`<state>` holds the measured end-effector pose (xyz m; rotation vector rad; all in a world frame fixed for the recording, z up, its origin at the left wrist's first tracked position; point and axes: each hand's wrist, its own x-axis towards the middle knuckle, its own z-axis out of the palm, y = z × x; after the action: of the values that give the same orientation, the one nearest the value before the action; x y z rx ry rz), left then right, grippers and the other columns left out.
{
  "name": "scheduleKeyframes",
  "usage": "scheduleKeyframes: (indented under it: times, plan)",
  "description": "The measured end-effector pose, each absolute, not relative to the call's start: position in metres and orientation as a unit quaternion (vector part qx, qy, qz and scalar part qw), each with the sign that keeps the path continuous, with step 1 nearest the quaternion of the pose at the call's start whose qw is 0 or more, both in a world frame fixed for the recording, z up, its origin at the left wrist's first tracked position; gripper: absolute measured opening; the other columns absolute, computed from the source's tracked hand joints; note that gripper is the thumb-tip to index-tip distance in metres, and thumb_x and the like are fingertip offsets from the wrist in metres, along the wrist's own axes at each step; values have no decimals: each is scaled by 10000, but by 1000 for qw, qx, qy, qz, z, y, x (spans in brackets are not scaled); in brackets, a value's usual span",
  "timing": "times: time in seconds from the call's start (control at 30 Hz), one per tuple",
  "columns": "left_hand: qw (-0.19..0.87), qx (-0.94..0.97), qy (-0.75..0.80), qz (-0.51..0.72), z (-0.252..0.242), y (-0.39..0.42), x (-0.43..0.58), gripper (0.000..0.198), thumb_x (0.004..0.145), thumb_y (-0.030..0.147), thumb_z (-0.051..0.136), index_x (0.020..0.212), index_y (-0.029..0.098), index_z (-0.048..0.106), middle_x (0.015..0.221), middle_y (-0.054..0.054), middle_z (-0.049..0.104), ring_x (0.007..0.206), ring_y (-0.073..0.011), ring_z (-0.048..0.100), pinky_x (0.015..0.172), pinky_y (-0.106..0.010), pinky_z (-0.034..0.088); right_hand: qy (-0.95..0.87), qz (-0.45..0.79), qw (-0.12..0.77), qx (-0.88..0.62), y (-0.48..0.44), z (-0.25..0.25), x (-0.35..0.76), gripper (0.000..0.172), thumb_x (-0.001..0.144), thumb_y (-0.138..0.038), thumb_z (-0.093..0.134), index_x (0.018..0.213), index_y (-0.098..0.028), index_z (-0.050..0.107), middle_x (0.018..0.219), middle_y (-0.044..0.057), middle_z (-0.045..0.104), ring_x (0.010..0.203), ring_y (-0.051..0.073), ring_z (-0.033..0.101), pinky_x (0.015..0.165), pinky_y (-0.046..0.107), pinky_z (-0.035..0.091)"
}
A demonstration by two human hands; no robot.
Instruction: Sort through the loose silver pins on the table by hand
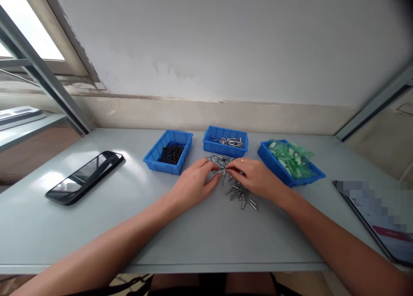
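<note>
A loose heap of silver metal pins (240,193) lies on the grey table (193,235) in front of three blue bins. My left hand (193,183) rests on the table with its fingers pinched at the left side of the heap. My right hand (254,175), a ring on one finger, lies over the heap's top with fingertips pressed together on some pins. The two hands meet near the heap's upper end, and which pins each one grips is too small to make out.
The left blue bin (169,152) holds dark screws, the middle bin (226,141) silver pins, the right bin (290,162) small green-tinted bags. A black phone (85,176) lies at left, a tablet (380,218) at the right edge. A wall stands behind the table.
</note>
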<state>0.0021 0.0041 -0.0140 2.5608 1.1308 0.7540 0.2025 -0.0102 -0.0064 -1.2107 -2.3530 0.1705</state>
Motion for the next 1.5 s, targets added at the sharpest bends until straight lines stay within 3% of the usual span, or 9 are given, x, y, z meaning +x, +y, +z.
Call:
scheduleKeyframes:
  times: [0.47,0.63,0.8,0.97,1.27,1.5]
  plan:
    - [220,847,350,333,-6,6,2,139,859,272,530,895,186,633,880,-37,611,860,-162,583,793,-292,461,-856,31,333,-394,-19,0,201,158,910,-255,432,944,-205,578,838,39,652,782,165,592,696,289,459]
    - [215,823,355,387,-4,3,3,108,839,264,566,865,182,633,855,-29,609,812,-145,582,754,-270,469,-862,54,298,-406,-16,-1,203,163,913,-244,432,956,-208,585,878,34,656,822,164,596,720,289,459]
    - [189,845,335,372,-8,1,3,104,840,244,566,885,180,634,882,-36,601,851,-148,580,786,-270,467,-877,82,239,-408,-17,-4,198,151,912,-222,431,939,-191,577,858,36,648,799,164,590,702,285,443]
    - [169,864,316,354,-10,0,3,123,848,270,552,892,186,630,895,-45,598,874,-164,579,801,-285,473,-893,73,199,-398,-19,-7,194,185,916,-225,409,783,-187,533,745,23,613,670,148,566,597,264,400]
    - [155,858,334,358,-8,4,2,107,847,245,557,896,181,628,876,-35,591,850,-152,574,795,-277,462,-877,54,243,-411,-18,-3,201,137,888,-207,448,898,-194,584,815,29,647,759,162,590,668,272,418]
    - [165,877,346,290,-12,7,1,129,850,246,539,922,196,634,919,-44,602,914,-189,570,823,-318,457,-866,39,285,-410,-20,1,202,126,887,-230,463,915,-194,580,767,19,639,724,154,585,641,260,423]
